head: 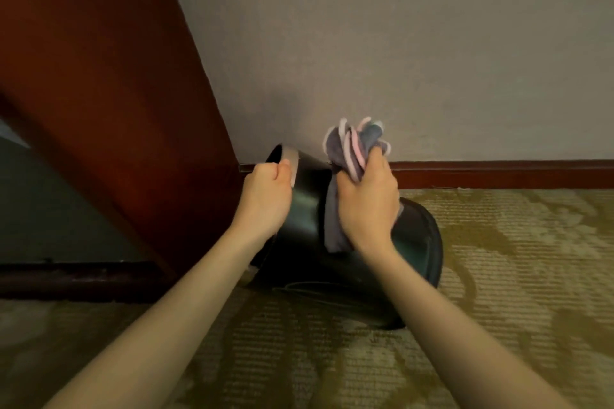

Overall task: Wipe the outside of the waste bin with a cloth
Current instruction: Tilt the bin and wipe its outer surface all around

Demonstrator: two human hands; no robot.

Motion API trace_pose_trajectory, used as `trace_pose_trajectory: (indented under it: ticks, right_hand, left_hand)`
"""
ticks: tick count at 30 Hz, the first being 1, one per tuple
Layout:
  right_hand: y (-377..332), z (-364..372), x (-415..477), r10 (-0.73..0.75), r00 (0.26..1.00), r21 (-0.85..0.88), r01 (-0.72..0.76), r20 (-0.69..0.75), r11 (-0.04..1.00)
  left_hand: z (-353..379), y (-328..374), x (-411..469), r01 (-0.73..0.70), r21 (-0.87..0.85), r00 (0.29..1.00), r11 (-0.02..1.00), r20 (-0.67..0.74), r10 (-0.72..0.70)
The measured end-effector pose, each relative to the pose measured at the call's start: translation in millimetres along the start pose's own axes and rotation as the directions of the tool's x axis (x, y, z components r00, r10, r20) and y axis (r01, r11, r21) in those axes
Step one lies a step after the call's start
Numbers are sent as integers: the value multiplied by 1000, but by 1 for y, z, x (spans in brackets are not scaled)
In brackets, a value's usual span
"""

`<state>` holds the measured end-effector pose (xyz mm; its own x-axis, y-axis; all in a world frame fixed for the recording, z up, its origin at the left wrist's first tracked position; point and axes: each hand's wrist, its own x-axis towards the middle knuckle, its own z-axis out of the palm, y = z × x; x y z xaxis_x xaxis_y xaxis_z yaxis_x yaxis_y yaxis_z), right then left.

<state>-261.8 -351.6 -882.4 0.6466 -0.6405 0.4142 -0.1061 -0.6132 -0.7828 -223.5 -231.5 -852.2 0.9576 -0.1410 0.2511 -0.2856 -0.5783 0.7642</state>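
Observation:
A dark, glossy waste bin [307,209] lies tilted on its side on the carpet, its open mouth turned to the upper left and its base to the right. My left hand [265,197] grips the bin's rim at the mouth. My right hand [367,206] holds a bunched grey and pink cloth [352,149] pressed against the bin's outer wall, with part of the cloth hanging down below the hand. The bin's interior is mostly hidden.
A reddish-brown wooden panel [109,83] slants down at the left, right beside the bin's mouth. A beige wall [398,43] with a dark red skirting board [498,174] runs behind. Patterned yellow-green carpet [498,276] covers the floor.

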Motion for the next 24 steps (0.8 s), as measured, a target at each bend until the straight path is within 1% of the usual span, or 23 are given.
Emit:
trace_pose_trajectory:
  ticks: [2, 4, 6, 8, 12, 16, 21, 24]
  right_hand:
    - [2, -1, -25, -58, 997, 60, 61, -53, 996]
    - [5, -1, -42, -110, 990, 75, 117, -85, 990]
    - [9, 0, -47, -139, 986, 77, 146, -86, 986]
    - [12, 1, -42, -133, 990, 84, 137, -52, 987]
    - [20, 3, -23, -91, 996, 63, 90, 12, 994]
    - [36, 2, 0, -32, 999, -43, 33, 38, 999]
    - [55, -3, 34, 125, 986, -214, -99, 110, 972]
    - [67, -6, 49, 209, 965, -262, -163, 156, 951]
  left_hand:
    - [-1, -3, 9, 16, 2, 1000, 1000, 10, -16]
    - [-2, -6, 15, 12, 27, 1000, 1000, -4, -12]
    - [-3, -10, 17, -23, 75, 1000, 997, -17, 24]
    - [-6, -15, 19, -54, 100, 998, 994, -15, 55]
    - [-13, -31, 24, -59, 111, 998, 992, -11, 60]
    - [-20, -46, 21, -50, 104, 999, 993, -7, 51]
    - [-23, -53, 16, -56, 103, 998, 993, -7, 57]
    - [-23, -54, 14, -54, 98, 998, 994, -4, 55]
